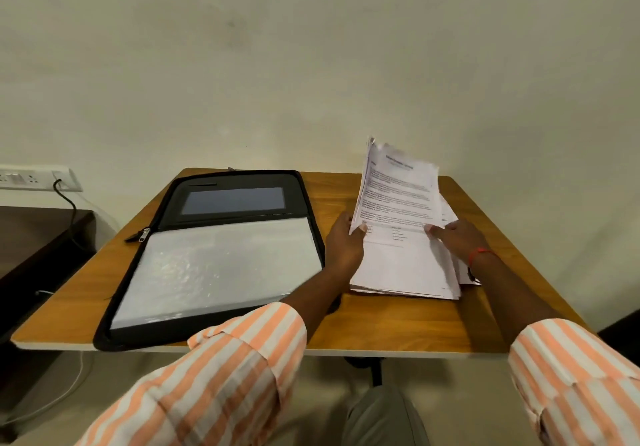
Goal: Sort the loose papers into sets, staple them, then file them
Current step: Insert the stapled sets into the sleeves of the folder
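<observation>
A black zip folder (pixel 221 182) lies open on the left half of the wooden table (pixel 398 324), its clear plastic sleeves (pixel 221 265) facing up. On the right half rests a stack of loose printed papers (pixel 405 272). A thin bundle of printed sheets (pixel 398 186) is lifted upright off that stack. My left hand (pixel 343 241) pinches the bundle's lower left edge with the thumb on the front. My right hand (pixel 453 237) holds its lower right edge, fingers on the page. No stapler is visible.
A cream wall stands right behind the table. A dark side table (pixel 34 237) sits at the left under a wall socket (pixel 34 177) with a black cable. White cables trail on the floor at the lower left. The table's front edge is near my sleeves.
</observation>
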A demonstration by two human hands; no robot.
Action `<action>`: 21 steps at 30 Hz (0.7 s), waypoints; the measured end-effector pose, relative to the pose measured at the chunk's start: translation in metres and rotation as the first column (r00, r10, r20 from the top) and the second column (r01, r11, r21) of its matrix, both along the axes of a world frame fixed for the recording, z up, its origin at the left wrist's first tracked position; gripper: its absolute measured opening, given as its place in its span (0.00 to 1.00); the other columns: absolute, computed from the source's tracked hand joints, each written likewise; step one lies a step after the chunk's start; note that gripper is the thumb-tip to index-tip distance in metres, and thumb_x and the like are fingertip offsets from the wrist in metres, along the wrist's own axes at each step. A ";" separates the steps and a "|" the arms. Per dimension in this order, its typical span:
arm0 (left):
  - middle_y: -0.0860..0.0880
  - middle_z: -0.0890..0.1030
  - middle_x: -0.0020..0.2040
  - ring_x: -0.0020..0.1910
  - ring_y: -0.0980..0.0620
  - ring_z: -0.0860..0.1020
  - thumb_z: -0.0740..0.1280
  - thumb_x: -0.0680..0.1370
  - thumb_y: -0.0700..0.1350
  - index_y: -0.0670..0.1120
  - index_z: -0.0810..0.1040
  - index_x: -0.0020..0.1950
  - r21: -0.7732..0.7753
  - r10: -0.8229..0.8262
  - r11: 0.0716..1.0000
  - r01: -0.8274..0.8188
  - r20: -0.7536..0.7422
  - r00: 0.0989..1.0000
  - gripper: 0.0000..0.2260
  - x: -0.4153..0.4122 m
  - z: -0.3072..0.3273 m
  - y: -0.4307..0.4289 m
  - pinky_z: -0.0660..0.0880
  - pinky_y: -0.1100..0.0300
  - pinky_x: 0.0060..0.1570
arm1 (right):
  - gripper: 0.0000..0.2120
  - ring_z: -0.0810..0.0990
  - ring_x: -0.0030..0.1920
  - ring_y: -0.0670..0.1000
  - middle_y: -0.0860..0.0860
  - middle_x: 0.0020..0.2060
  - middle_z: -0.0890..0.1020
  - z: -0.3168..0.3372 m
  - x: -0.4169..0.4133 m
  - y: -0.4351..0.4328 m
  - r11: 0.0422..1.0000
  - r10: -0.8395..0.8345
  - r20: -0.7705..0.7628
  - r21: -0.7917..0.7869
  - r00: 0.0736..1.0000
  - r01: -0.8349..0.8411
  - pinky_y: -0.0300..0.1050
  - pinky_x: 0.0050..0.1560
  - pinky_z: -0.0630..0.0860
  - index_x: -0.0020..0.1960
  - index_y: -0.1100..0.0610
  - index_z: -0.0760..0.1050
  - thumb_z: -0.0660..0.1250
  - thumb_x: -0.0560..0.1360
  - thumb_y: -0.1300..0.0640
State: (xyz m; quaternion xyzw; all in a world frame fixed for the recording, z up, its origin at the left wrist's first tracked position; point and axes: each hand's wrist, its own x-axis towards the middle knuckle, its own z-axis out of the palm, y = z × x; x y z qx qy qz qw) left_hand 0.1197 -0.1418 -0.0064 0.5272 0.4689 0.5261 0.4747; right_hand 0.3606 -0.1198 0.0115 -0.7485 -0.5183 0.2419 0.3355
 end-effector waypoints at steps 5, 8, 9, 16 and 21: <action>0.56 0.81 0.56 0.54 0.48 0.84 0.66 0.83 0.45 0.59 0.73 0.56 -0.004 -0.024 1.000 0.025 0.104 0.994 0.08 -0.030 0.013 -0.006 0.83 0.47 0.54 | 0.09 0.83 0.58 0.58 0.50 0.55 0.85 0.007 -0.014 -0.009 0.962 0.204 -0.455 0.258 0.867 -0.090 0.60 0.61 0.79 0.57 0.52 0.80 0.72 0.77 0.53; 0.52 0.83 0.58 0.54 0.47 0.84 0.66 0.83 0.47 0.60 0.74 0.56 0.016 0.002 1.000 -0.004 0.123 0.992 0.07 -0.044 0.022 -0.008 0.82 0.44 0.55 | 0.10 0.84 0.58 0.58 0.53 0.57 0.85 0.017 -0.031 -0.018 0.912 0.328 -0.523 0.392 0.786 -0.120 0.64 0.63 0.77 0.58 0.54 0.80 0.72 0.77 0.57; 0.52 0.83 0.57 0.54 0.47 0.85 0.65 0.84 0.47 0.58 0.75 0.57 0.041 0.012 0.999 -0.018 0.136 0.991 0.05 -0.048 0.027 -0.007 0.83 0.46 0.54 | 0.14 0.84 0.58 0.58 0.54 0.58 0.85 0.021 -0.038 -0.021 0.891 0.367 -0.541 0.439 0.757 -0.118 0.62 0.63 0.77 0.59 0.55 0.79 0.74 0.75 0.54; 0.50 0.84 0.55 0.51 0.52 0.85 0.64 0.83 0.54 0.48 0.76 0.64 0.315 0.118 0.938 -0.146 0.104 0.987 0.14 -0.069 0.080 -0.004 0.84 0.57 0.47 | 0.27 0.83 0.60 0.60 0.57 0.58 0.84 0.046 -0.071 -0.028 0.794 0.498 -0.589 0.604 0.636 -0.062 0.58 0.61 0.79 0.66 0.65 0.72 0.74 0.72 0.55; 0.48 0.84 0.51 0.48 0.52 0.85 0.65 0.84 0.50 0.44 0.77 0.60 0.383 0.158 0.900 -0.207 0.154 0.975 0.11 -0.074 0.082 -0.010 0.83 0.58 0.45 | 0.15 0.84 0.57 0.56 0.54 0.56 0.85 0.045 -0.083 -0.033 0.778 0.480 -0.503 0.623 0.719 -0.083 0.49 0.54 0.81 0.61 0.57 0.79 0.72 0.75 0.58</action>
